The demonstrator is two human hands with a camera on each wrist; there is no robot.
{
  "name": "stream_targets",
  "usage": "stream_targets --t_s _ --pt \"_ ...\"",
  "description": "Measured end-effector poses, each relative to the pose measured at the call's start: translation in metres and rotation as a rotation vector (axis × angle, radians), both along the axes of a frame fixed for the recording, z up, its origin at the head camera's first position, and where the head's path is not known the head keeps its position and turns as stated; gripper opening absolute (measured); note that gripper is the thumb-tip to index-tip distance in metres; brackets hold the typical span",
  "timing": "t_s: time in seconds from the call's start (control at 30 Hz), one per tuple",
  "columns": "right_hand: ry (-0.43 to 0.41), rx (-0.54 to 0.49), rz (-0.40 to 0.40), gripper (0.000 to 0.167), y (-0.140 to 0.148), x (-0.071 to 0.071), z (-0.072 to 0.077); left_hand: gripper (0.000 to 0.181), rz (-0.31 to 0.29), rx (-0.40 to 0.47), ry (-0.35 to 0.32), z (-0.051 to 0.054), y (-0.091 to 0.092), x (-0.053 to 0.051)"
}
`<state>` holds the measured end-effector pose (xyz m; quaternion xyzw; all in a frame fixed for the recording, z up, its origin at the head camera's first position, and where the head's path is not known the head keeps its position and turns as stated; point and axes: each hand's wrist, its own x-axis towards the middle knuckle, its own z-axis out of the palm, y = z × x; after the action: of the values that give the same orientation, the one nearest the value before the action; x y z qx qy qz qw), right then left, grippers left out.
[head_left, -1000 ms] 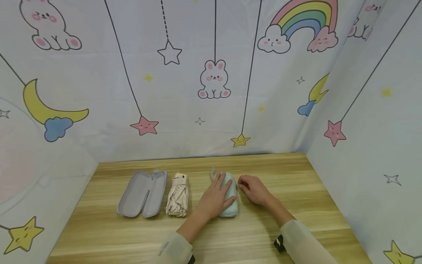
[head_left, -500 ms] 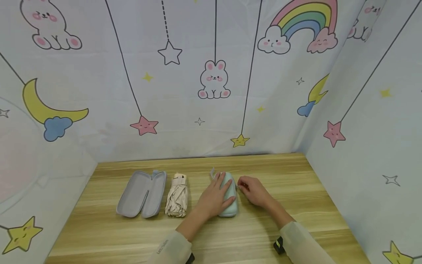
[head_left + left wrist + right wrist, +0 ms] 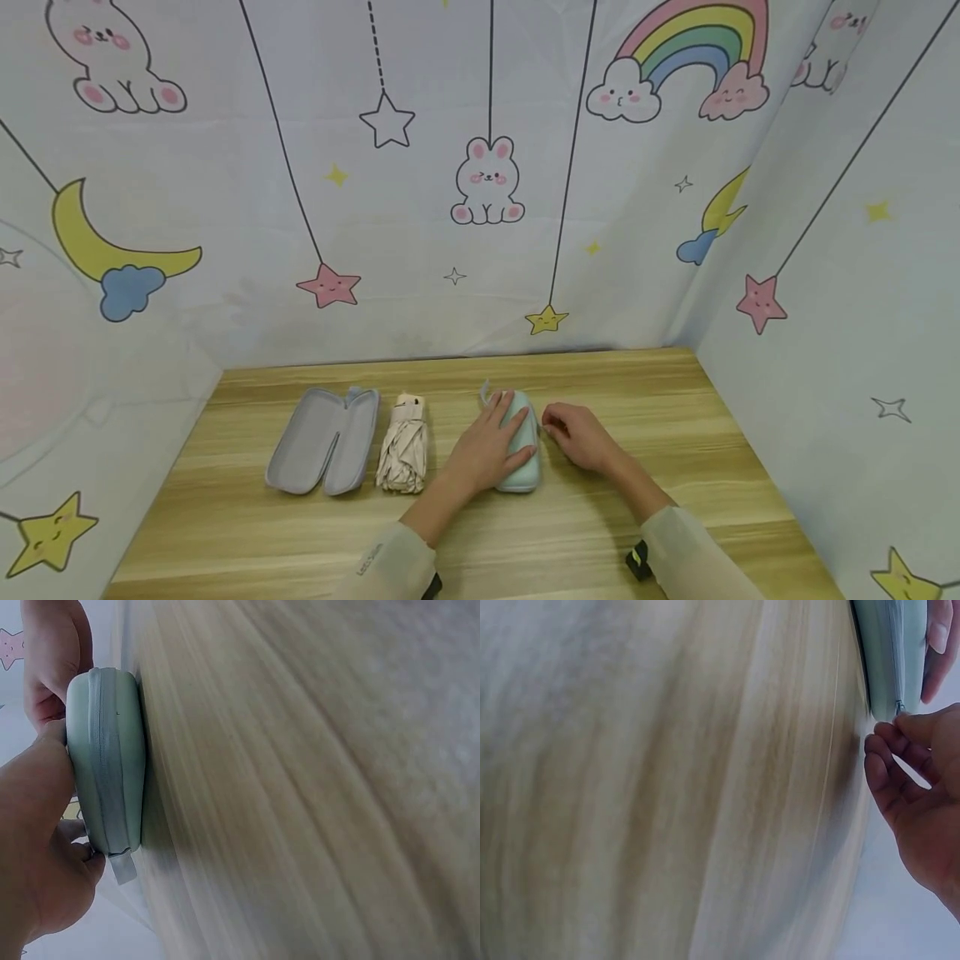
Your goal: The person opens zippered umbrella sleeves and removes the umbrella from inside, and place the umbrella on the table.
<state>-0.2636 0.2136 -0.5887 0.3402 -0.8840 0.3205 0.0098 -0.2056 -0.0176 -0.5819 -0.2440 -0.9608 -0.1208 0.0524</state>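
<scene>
A mint-green zippered hard case [image 3: 519,475] lies on the wooden table, its zip running along the side. My left hand [image 3: 483,450] holds it from above, thumb and fingers spread across its top. In the left wrist view, some fingers of that hand curl against the end with a short grey strap [image 3: 122,867]. At the case's right side my right hand [image 3: 579,433] has its fingers bent. The right wrist view shows its thumb and forefinger pinching the small zipper pull [image 3: 900,709], which they mostly cover.
Left of the case lies a folded beige umbrella [image 3: 405,450]. Farther left, a grey case [image 3: 303,450] lies unfolded in two halves. The wooden table [image 3: 300,542] meets a white cartoon-print curtain [image 3: 420,217] at the back and sides.
Almost nothing differs; both hands and the mint-green case stay in place, with only a tiny shift of the right hand.
</scene>
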Motion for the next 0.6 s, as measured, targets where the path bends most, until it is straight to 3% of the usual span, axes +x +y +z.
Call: stream_targets --t_s 0.6 --pt "0.011 -0.018 0.010 0.010 0.0032 0.0094 -0.0052 0.068 -0.014 0.037 0.019 -0.0014 -0.0015 -0.0018"
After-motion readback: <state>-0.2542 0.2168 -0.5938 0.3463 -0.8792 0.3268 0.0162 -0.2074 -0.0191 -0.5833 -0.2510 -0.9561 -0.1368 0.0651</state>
